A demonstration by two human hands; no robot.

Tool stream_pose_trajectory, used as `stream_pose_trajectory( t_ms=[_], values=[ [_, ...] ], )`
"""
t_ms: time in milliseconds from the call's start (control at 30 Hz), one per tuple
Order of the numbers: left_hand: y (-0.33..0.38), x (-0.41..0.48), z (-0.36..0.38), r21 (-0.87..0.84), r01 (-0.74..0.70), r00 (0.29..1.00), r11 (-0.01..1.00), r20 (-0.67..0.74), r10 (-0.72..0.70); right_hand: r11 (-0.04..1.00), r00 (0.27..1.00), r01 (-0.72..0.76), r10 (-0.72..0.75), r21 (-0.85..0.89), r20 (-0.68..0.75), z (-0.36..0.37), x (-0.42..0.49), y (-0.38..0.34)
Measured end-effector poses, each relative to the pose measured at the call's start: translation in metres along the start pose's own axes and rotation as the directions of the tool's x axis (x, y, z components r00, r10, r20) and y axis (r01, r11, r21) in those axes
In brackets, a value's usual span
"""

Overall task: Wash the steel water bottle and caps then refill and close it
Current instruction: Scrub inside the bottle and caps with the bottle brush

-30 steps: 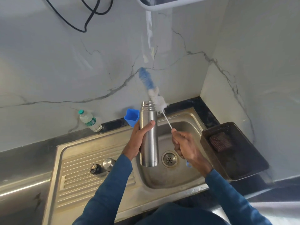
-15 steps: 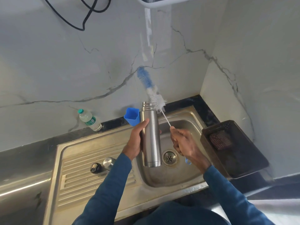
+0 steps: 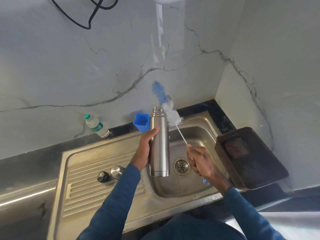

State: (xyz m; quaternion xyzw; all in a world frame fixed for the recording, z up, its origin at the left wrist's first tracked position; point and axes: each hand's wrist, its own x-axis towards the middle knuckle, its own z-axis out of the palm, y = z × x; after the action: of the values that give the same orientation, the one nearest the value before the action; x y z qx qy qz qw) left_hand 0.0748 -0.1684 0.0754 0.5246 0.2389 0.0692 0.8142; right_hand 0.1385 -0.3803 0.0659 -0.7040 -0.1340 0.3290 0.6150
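Note:
My left hand (image 3: 144, 148) grips the uncapped steel bottle (image 3: 159, 144) upright over the sink basin (image 3: 199, 135). My right hand (image 3: 201, 161) holds the thin white handle of a bottle brush (image 3: 167, 106). Its blue and white bristles stand outside the bottle, just right of and above the open mouth. Two caps lie on the drainboard to the left: a black inner cap (image 3: 103, 176) and a steel outer cap (image 3: 116, 171).
A blue plastic cup (image 3: 141, 122) stands behind the bottle on the black counter edge. A small clear plastic bottle (image 3: 97, 126) lies against the marble wall. A dark basket (image 3: 249, 158) with a scrubber sits at the sink's right. The drain (image 3: 181, 166) is uncovered.
The brush has stayed outside the bottle mouth and shifted slightly lower and to the right. The bottle has stayed upright in my left hand.

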Motion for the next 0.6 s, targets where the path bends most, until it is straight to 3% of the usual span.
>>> stream_pose_trajectory(
  t_ms=[200,367,600],
  values=[
    [0.006,-0.002,0.006,-0.076,0.01,0.998,0.997,0.056,-0.006,0.997,0.997,0.064,-0.066,-0.052,-0.049,0.006,0.021,-0.034],
    [0.014,-0.002,-0.002,-0.055,0.066,0.997,0.996,-0.022,-0.067,0.997,0.999,0.037,-0.036,-0.071,0.009,0.008,0.002,-0.012],
    [0.009,-0.006,-0.002,-0.082,0.076,0.997,0.994,0.012,-0.076,0.999,1.0,0.028,-0.027,-0.036,0.013,0.004,-0.013,0.005]
  ],
)
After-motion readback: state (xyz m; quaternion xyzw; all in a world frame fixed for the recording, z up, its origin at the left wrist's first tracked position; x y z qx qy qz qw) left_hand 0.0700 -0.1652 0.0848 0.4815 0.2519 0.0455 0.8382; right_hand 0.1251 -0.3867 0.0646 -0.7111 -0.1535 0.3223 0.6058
